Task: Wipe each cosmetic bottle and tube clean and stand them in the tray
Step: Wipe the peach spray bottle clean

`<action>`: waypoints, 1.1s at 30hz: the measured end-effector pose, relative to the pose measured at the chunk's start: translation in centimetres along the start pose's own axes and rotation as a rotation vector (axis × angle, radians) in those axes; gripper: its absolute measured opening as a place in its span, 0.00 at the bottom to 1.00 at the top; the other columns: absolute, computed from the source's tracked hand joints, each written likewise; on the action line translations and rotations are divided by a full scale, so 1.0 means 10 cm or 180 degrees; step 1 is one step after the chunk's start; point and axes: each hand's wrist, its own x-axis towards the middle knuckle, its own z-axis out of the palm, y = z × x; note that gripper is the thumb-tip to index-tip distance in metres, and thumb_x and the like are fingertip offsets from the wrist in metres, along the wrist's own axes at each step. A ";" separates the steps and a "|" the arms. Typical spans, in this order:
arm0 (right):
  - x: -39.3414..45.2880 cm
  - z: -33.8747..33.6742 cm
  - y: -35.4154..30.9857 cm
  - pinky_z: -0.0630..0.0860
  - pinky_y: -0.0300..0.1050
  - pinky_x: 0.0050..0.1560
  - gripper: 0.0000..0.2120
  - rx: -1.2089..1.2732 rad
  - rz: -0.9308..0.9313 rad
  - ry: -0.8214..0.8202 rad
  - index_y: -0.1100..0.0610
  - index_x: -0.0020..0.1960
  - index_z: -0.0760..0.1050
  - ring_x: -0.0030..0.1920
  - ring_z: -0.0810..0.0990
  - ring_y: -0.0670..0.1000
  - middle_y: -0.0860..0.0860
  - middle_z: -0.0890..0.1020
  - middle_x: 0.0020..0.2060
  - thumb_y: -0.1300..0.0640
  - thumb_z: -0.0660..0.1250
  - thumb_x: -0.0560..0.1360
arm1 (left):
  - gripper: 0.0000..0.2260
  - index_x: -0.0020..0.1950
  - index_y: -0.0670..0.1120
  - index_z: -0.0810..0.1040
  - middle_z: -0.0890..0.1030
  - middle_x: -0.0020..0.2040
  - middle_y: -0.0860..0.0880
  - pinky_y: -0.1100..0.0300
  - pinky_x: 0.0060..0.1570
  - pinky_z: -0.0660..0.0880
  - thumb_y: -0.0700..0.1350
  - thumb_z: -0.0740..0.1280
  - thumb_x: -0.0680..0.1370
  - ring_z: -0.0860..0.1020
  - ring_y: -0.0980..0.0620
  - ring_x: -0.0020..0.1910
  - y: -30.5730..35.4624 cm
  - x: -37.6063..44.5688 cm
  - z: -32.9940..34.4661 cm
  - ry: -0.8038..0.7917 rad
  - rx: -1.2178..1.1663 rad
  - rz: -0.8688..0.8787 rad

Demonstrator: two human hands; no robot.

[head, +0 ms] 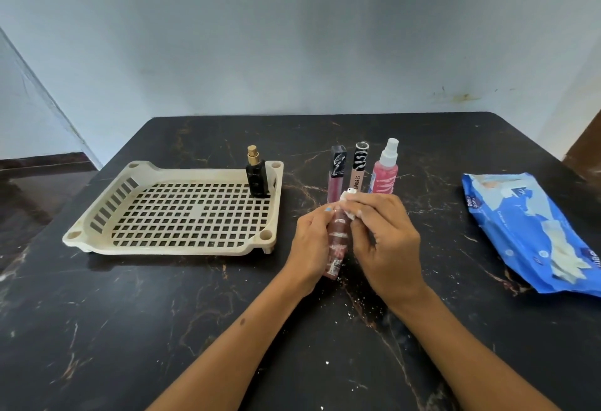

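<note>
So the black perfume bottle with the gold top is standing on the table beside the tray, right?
Not quite. The head view shows the black perfume bottle with the gold top standing inside the tray, in its far right corner, not on the table beside it.

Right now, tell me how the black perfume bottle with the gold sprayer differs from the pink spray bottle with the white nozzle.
The black perfume bottle stands inside the cream perforated tray, at its far right corner; the pink spray bottle stands on the black marble table, outside the tray. The black one is opaque and square-sided; the pink one is see-through and streaked with white smears. Both stand upright, each with a spray top.
</note>
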 end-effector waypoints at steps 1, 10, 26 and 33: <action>0.00 -0.01 0.01 0.72 0.37 0.61 0.10 -0.0045 -0.0149 -0.0067 0.67 0.50 0.82 0.51 0.78 0.53 0.58 0.83 0.48 0.67 0.62 0.76 | 0.17 0.40 0.45 0.79 0.79 0.32 0.53 0.64 0.35 0.72 0.40 0.53 0.81 0.75 0.59 0.33 0.00 -0.01 0.01 -0.0006 0.0016 0.0021; -0.04 -0.02 0.01 0.73 0.35 0.59 0.10 0.0189 0.0240 0.0004 0.65 0.50 0.83 0.51 0.80 0.50 0.55 0.83 0.48 0.64 0.63 0.75 | 0.15 0.46 0.45 0.80 0.78 0.40 0.44 0.55 0.40 0.70 0.45 0.54 0.79 0.74 0.47 0.41 0.00 0.00 -0.03 0.0135 -0.0693 -0.0480; -0.15 0.01 -0.15 0.77 0.36 0.56 0.09 0.0574 -0.0059 -0.0235 0.66 0.48 0.84 0.50 0.82 0.48 0.55 0.84 0.47 0.65 0.65 0.73 | 0.17 0.54 0.44 0.78 0.79 0.37 0.47 0.60 0.39 0.73 0.49 0.52 0.82 0.77 0.53 0.34 0.04 0.03 -0.12 0.0030 -0.1652 -0.1085; -0.16 0.00 -0.14 0.77 0.36 0.54 0.09 0.0581 -0.0072 -0.0218 0.65 0.46 0.84 0.48 0.82 0.47 0.56 0.84 0.46 0.66 0.65 0.73 | 0.16 0.56 0.44 0.77 0.78 0.32 0.50 0.64 0.33 0.74 0.49 0.53 0.81 0.76 0.56 0.30 0.04 0.03 -0.13 0.0039 -0.1724 -0.1109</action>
